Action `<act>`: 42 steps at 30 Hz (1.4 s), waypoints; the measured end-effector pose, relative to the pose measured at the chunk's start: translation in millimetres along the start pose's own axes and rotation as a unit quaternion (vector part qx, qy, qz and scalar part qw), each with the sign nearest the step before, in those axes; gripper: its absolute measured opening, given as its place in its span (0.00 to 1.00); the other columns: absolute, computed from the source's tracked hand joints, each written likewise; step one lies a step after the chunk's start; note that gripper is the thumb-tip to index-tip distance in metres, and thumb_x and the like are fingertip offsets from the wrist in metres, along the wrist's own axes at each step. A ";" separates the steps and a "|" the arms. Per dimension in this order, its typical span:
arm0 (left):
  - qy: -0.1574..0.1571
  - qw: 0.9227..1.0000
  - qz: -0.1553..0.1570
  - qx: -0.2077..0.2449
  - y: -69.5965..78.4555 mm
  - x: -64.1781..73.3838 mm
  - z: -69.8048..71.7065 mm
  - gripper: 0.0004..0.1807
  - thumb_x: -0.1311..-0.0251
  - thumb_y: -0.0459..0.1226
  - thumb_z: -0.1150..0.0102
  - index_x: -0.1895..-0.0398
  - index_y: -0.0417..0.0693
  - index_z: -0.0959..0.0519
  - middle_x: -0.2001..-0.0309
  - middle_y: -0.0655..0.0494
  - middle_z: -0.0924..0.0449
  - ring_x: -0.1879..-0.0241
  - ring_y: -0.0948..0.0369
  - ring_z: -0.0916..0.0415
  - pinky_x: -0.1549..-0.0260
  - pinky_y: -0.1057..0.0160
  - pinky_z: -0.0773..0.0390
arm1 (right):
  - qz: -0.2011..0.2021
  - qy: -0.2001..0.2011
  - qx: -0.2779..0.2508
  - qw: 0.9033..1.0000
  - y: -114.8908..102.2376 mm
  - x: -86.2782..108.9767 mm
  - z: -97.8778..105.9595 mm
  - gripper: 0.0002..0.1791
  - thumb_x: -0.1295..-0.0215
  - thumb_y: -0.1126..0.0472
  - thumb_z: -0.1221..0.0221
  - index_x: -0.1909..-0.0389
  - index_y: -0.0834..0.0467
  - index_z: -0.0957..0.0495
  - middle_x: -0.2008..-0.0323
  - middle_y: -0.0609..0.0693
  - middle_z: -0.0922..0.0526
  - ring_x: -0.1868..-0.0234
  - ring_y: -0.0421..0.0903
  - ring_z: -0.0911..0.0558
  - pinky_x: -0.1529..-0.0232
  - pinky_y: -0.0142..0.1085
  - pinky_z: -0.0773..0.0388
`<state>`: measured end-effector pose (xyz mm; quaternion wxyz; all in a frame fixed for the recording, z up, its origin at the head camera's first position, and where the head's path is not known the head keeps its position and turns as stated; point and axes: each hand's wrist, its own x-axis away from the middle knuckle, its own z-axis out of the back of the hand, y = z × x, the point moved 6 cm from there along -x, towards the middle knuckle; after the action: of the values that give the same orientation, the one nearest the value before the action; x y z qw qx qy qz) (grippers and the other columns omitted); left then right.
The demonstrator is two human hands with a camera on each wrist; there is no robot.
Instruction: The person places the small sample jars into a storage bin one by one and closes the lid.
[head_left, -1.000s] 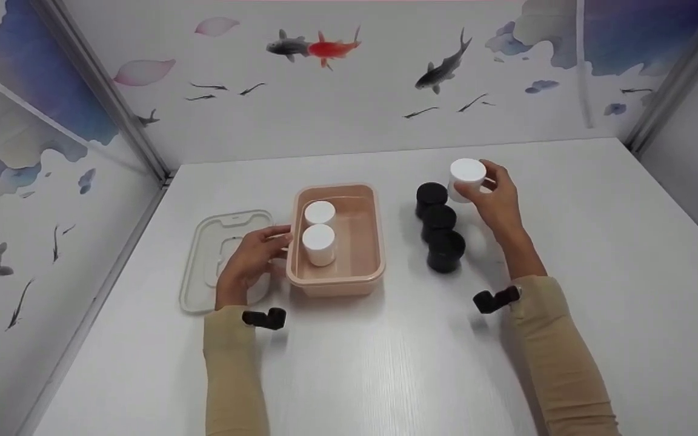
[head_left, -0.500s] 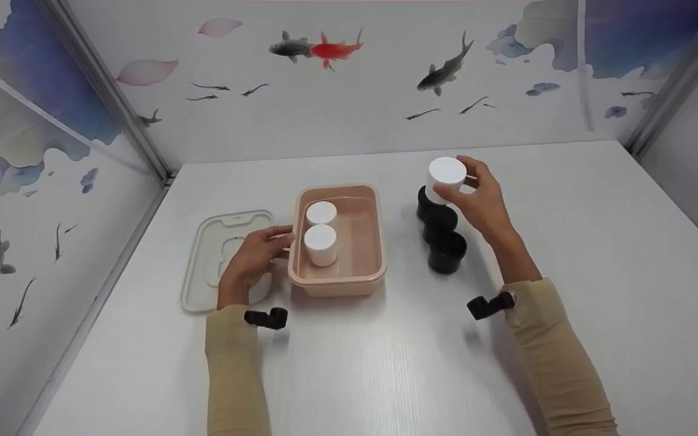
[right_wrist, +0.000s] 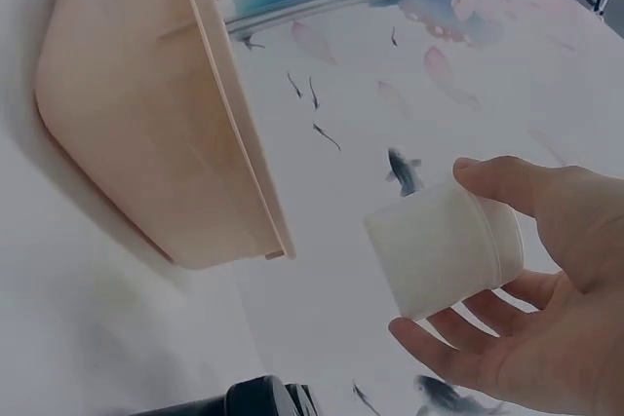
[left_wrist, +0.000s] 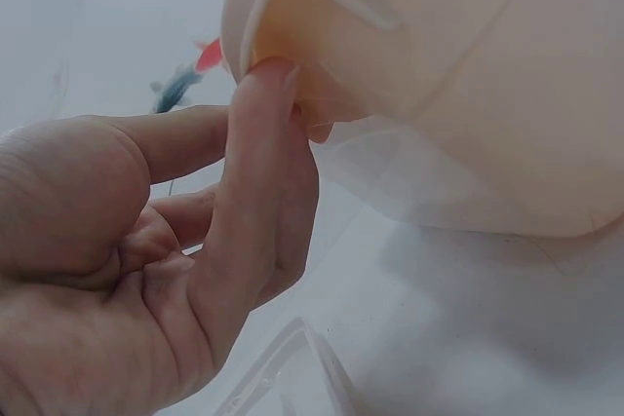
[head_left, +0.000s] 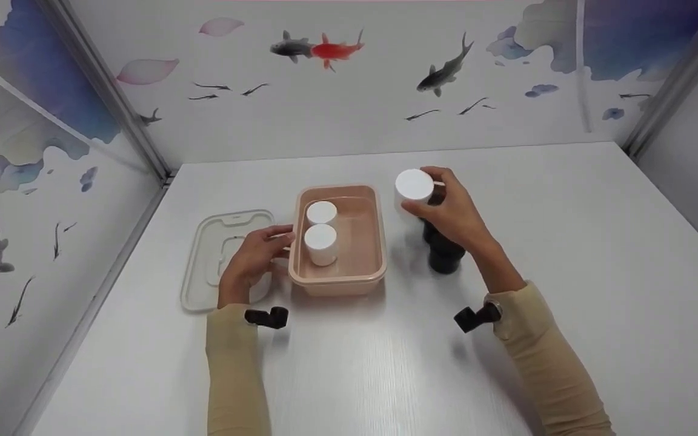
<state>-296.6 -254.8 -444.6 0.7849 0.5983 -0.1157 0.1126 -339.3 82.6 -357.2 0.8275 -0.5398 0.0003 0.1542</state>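
In the head view, my right hand (head_left: 455,212) holds a white lidded jar (head_left: 414,189) between thumb and fingers, raised between the pink plastic box and the black jars. The right wrist view shows this white jar (right_wrist: 439,245) lying sideways in the picture, thumb on one side, fingers on the other. My left hand (head_left: 255,257) grips the left rim of the pink box (head_left: 338,289); in the left wrist view its fingertips (left_wrist: 271,80) are tucked at the rim. Inside the box, along its left side, stand two white jars, a front one (head_left: 321,245) and a rear one (head_left: 322,211).
A pale translucent lid (head_left: 203,266) lies flat left of the box, partly beneath my left hand. Black jars (head_left: 445,257) stand in a row right of the box, partly hidden by my right hand. White panels with painted fish enclose the white table (head_left: 349,363).
My right hand has carried the white jar leftward, from above the right of the black jars to near the box's right rim. My left hand stays on the box.
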 end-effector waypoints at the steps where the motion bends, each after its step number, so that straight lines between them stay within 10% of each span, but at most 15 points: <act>1: -0.001 1.000 -0.003 0.002 0.4 -0.1 -0.1 0.26 0.28 0.47 0.45 0.29 0.53 0.29 0.39 0.47 0.20 0.47 0.55 0.18 0.63 0.61 0.15 | 0.006 -0.005 -0.001 1.000 -2.7 1.0 -3.2 0.42 0.39 0.56 0.30 0.28 0.59 0.41 0.32 0.59 0.30 0.32 0.55 0.27 0.33 0.51 0.27; 18: 0.003 1.000 -0.004 0.006 3.4 -0.6 4.1 0.25 0.28 0.47 0.45 0.30 0.54 0.28 0.40 0.49 0.20 0.46 0.54 0.19 0.63 0.62 0.15 | 0.073 -0.108 0.016 0.991 -31.9 11.6 -61.5 0.41 0.38 0.58 0.31 0.28 0.60 0.40 0.32 0.56 0.30 0.34 0.54 0.25 0.39 0.46 0.21; 42: -0.007 1.000 -0.024 0.016 2.6 2.8 -1.3 0.26 0.28 0.46 0.45 0.30 0.49 0.29 0.40 0.44 0.20 0.50 0.56 0.17 0.66 0.64 0.15 | 0.139 -0.283 0.099 0.944 -49.8 13.4 -117.9 0.34 0.40 0.61 0.30 0.35 0.62 0.32 0.33 0.56 0.35 0.38 0.53 0.27 0.42 0.43 0.19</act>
<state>-294.6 -252.8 -441.7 0.7767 0.6142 -0.1055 0.0915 -294.2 -37.8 -364.1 0.8129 -0.3841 -0.1437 0.4136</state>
